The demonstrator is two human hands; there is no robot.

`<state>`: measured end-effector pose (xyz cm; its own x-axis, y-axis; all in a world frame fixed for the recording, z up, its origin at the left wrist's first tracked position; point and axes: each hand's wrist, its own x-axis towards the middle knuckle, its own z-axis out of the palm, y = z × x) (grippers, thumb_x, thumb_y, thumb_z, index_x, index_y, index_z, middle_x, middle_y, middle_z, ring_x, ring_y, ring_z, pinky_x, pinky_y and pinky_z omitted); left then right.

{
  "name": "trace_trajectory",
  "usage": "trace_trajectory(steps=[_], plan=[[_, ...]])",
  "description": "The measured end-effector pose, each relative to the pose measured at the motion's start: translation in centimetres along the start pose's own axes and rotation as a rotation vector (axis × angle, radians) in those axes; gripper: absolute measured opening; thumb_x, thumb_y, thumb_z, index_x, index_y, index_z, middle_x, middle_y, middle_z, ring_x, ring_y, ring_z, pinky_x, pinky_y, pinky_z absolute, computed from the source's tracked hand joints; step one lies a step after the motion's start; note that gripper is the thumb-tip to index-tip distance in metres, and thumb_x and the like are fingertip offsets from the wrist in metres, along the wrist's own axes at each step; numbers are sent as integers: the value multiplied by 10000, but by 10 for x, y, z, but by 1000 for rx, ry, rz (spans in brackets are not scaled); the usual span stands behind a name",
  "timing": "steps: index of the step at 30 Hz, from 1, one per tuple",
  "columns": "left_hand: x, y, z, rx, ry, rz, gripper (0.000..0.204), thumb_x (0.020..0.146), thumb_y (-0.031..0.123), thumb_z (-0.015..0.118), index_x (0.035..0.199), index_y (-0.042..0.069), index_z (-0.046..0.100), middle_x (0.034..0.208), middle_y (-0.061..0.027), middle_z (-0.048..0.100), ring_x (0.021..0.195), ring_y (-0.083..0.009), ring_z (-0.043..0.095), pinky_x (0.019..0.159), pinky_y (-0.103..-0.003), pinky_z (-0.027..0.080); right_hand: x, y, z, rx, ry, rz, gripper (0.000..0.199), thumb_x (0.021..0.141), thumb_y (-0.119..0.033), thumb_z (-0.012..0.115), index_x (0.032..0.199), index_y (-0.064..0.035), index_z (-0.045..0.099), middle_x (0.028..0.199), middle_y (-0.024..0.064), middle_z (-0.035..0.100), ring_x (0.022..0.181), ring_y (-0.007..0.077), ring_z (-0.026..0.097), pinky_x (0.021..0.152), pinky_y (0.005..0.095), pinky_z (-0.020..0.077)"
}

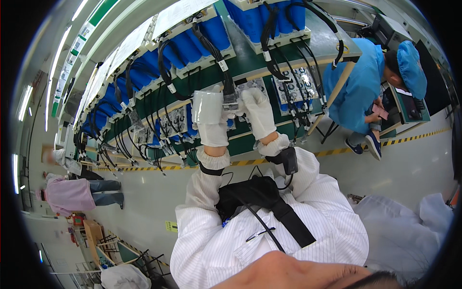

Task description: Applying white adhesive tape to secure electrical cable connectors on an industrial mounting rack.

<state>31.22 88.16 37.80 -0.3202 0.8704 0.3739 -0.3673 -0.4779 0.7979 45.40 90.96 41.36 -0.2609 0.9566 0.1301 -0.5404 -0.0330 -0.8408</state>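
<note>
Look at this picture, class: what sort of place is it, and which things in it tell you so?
Probably a factory assembly line. Black cable harnesses hang over a long green workbench with blue blocks, a worker in blue coat and cap stands nearby, and yellow-black tape marks the floor.

White cleanroom garb with black gear at the chest

Both the left hand (210, 121) and the right hand (258, 114) wear white fabric gloves with long cuffs that end in gathered, elastic-ribbed sleeve ends; the sleeves and the body of the coat are white with a fine grey pinstripe. A narrow black band circles the left wrist, and a small black boxy device (289, 160) is strapped at the right wrist, a thin black cable running from it toward the chest. A black pouch (248, 195) sits on the front of the coat, with a broad black strap slanting down from it and a thin black cord beside it
</note>
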Motion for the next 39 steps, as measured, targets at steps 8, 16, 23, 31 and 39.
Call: trace_trajectory(steps=[8,16,23,31,39], plan=[[6,41,36,-67,61,-43,408,894,191,533,1245,17,420,1251,-111,485,980,-138,542,776,-226,491,-5,0,19,-283,10,-241,159,826,-76,602,978,-29,600,892,31,596,712,102,546,612,218,434],[8,66,30,333,-38,110,443,902,269,525,1254,32,397,1274,-150,466,1049,-161,517,906,-268,430,-6,-52,33,-137,-232,105,261,858,-193,593,1034,-1,600,847,34,630,718,67,557,638,187,448],[16,64,19,96,-19,40,206,878,104,546,1069,31,524,923,-38,589,744,-81,579,589,-181,472,11,-41,40,-157,-492,-214,222,838,-73,600,1050,-13,572,973,1,505,851,83,518,745,223,441],[-7,66,11,312,-444,-469,464,913,428,366,1087,13,479,672,-44,577,430,-103,526,345,-189,384,4,-29,64,147,-159,-287,103,851,-27,548,953,-23,553,868,9,558,773,59,525,670,201,438],[15,146,-26,797,-87,-395,347,859,324,588,1080,56,567,644,-4,539,470,-42,454,405,-179,352,9,-1,60,-212,0,-175,183,809,-72,630,976,-33,565,758,4,610,688,42,536,623,187,418]])
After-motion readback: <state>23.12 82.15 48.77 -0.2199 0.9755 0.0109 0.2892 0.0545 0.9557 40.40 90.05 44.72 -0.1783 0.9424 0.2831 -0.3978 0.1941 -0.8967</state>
